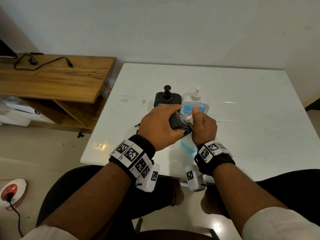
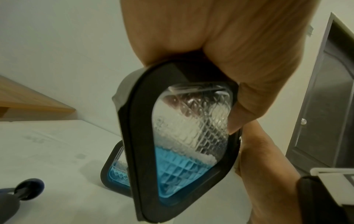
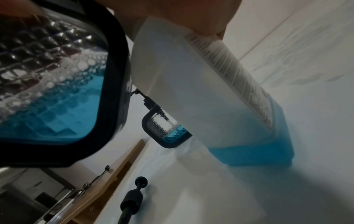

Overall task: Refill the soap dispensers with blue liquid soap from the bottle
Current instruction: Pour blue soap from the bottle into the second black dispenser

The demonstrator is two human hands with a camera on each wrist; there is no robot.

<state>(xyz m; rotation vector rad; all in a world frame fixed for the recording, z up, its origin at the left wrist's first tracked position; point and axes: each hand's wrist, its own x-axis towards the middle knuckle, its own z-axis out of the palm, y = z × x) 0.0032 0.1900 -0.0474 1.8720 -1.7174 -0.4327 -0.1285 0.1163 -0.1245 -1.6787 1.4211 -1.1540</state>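
My left hand (image 1: 159, 125) grips a black soap dispenser (image 1: 176, 121) tilted to the right above the table, its pump off and its threaded neck (image 1: 183, 118) open. Through its clear window (image 2: 182, 144) blue soap and foam fill the lower part. My right hand (image 1: 204, 127) is curled round the pump top of the soap bottle (image 1: 187, 146), whose white nozzle (image 1: 190, 116) points into that neck. The bottle (image 3: 249, 144) stands on the table with blue soap low in its base. The loose black pump (image 3: 134, 197) lies on the table to the left.
Behind my hands stand a second black dispenser (image 1: 166, 99) with its pump on and a white one (image 1: 195, 103) holding blue soap. The white glass table (image 1: 242, 101) runs right and back to the wall. A wooden shelf (image 1: 52, 77) with cables stands left.
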